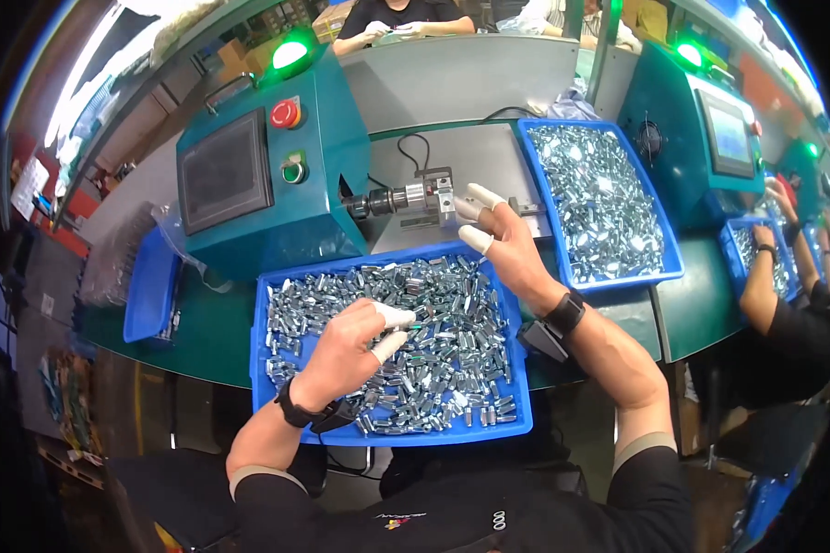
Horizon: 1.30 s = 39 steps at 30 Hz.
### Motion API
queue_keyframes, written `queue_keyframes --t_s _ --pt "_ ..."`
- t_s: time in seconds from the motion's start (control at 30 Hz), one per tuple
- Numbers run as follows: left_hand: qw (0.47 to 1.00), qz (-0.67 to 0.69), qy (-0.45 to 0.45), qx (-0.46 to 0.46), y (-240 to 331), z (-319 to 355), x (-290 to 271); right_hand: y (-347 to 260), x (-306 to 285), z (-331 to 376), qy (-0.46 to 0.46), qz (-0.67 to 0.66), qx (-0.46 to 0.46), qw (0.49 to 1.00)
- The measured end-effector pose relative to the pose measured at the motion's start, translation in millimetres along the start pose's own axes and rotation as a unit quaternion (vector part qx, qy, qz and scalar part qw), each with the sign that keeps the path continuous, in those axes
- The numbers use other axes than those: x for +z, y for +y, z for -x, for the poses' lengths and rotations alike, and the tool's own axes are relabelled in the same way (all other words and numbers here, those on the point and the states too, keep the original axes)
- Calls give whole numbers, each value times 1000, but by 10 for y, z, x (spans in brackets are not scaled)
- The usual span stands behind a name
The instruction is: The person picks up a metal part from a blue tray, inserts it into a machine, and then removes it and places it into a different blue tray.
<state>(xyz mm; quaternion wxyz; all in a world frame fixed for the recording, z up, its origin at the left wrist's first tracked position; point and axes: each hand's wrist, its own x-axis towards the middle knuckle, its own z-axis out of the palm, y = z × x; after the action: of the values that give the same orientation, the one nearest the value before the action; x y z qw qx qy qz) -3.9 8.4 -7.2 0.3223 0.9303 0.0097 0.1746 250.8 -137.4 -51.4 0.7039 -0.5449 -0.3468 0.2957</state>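
Note:
My left hand (346, 346) is over a blue tray (392, 440) full of small shiny metal fittings (443, 369). White finger cots cover its thumb and index finger, which come together on a small metal fitting (417, 325) among the others. My right hand (516, 253) is raised at the metal clamping fixture (441, 195), beside its right side. Its cot-covered fingers are apart, and I see nothing held between them. A dark spindle (378, 202) reaches from the green machine (277, 221) to the fixture.
A second blue tray (576, 283) of metal fittings stands to the right. A narrow blue tray (148, 290) lies at the left. Past a grey partition (452, 83), a person's gloved hands (392, 30) are working. Another green machine (692, 129) and a co-worker's arm (761, 267) are at right.

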Motion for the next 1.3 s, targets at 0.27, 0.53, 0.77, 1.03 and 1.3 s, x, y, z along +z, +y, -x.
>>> queue_keyframes --t_s 0.27,0.53,0.77,1.03,1.3 --pt "999 37 -12 33 -65 80 10 156 20 -107 -31 11 -9 999" --pt "998 48 -28 2 -113 47 115 241 -31 -98 -16 6 -25 1000" --pt "998 53 -30 -7 -128 11 124 249 -36 -67 15 0 -23 1000" --pt "998 52 -21 -5 -138 33 124 255 -30 -69 23 28 -34 999" --pt "998 52 -21 -14 -105 72 112 354 -48 -87 82 80 -82 990"
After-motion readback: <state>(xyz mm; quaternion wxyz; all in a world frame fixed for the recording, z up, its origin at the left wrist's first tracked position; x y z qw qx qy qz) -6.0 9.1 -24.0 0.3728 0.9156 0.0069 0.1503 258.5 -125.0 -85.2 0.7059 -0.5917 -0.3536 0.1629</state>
